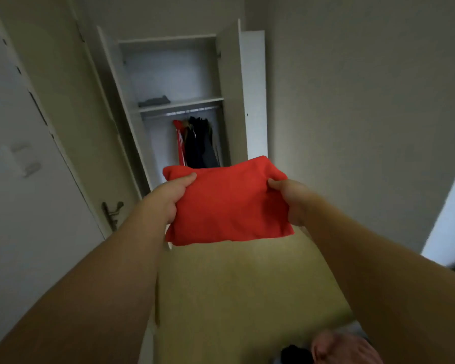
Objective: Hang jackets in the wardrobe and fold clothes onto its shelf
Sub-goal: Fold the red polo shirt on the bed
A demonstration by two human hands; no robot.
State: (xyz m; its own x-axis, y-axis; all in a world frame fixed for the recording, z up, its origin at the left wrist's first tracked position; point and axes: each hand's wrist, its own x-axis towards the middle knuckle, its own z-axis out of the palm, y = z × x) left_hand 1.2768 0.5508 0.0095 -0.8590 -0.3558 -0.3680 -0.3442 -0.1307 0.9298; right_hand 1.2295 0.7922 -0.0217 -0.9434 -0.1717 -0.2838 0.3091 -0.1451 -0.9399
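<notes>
A folded red garment (230, 203) is held out in front of me at chest height. My left hand (168, 197) grips its left edge, thumb on top. Its right edge is gripped by my right hand (293, 199) the same way. Ahead stands the open white wardrobe (229, 82). On its shelf (195, 102) lies a folded grey garment (154, 101) at the left. Below the shelf a rail carries a red jacket (179, 140) and several dark jackets (201, 143).
A white room door with a metal handle (112, 212) is on the left. The wardrobe's right door (254, 93) stands open against the wall. Yellowish floor (234, 285) stretches between me and the wardrobe. Dark and pink clothes (334, 349) lie at the bottom right.
</notes>
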